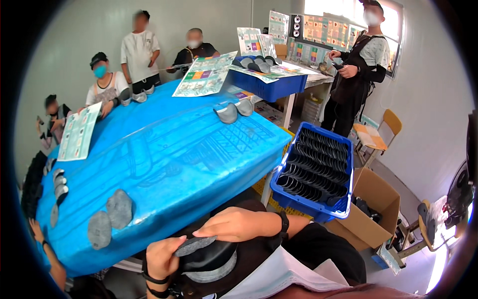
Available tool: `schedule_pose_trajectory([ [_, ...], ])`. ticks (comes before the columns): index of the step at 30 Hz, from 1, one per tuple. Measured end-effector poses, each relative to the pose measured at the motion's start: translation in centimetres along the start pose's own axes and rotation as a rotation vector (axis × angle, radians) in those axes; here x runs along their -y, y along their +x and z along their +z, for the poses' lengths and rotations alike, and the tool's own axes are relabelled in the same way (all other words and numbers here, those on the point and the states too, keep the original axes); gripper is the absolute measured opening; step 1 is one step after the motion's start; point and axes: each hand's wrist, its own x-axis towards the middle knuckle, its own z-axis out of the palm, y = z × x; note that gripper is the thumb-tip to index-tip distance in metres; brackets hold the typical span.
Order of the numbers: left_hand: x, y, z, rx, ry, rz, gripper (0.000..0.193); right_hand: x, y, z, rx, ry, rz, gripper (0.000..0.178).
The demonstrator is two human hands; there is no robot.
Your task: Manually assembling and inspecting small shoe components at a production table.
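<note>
Close to my body, both hands grip a small grey fuzzy pad (195, 245) with a dark edge. My left hand (164, 256) pinches its left end, fingers curled. From the right, my right hand (244, 224) presses its fingertips along the top edge. Beneath them, in my lap, lies a black piece with a curved grey fuzzy band (214, 270); my hands partly cover it. Two loose grey oval pads, one farther (119, 208) and one nearer (99, 230), lie at the near left edge of the blue-covered table (199, 149).
A blue crate (351, 149) packed with rows of black curved pieces stands right of the table, beside an open cardboard box (386, 192). Cup-shaped grey pieces (227, 113) lie on the far side. Several people sit or stand around; another person's hand (37, 230) rests at the left edge.
</note>
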Motion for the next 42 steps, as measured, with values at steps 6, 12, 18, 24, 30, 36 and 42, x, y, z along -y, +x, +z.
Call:
schedule_pose_trajectory([
  [6, -0.1, -0.3, -0.6, 0.128, 0.028, 0.055, 0.020, 0.2, 0.0, 0.6, 0.070, -0.035, -0.101, 0.036],
  [12, -0.9, 0.5, 0.2, 0.039, 0.042, 0.041, 0.028, 0.3, 0.4, 0.7, -0.053, -0.080, -0.111, 0.028],
  [18, -0.3, -0.1, 0.3, 0.058, 0.127, 0.113, 0.032, 0.3, 0.4, 0.8, -0.035, -0.094, -0.076, 0.027],
  [24, -0.3, 0.5, 0.4, 0.061, 0.144, 0.244, 0.028, 0.7, 0.6, 1.1, -0.004, -0.109, -0.030, 0.020],
  [30, -0.3, 1.0, 0.6, 0.050, 0.177, 0.282, 0.021, 0.6, 1.1, 1.6, -0.127, -0.073, -0.062, 0.016],
  [36, -0.9, 1.4, 0.7, -0.031, 0.042, 0.028, 0.020, 0.3, 0.8, 1.8, -0.135, -0.142, -0.052, 0.015],
  [42, -0.5, 0.6, 0.8, -0.078, 0.079, 0.066, 0.024, 0.3, 1.1, 1.6, -0.134, -0.051, 0.059, 0.026],
])
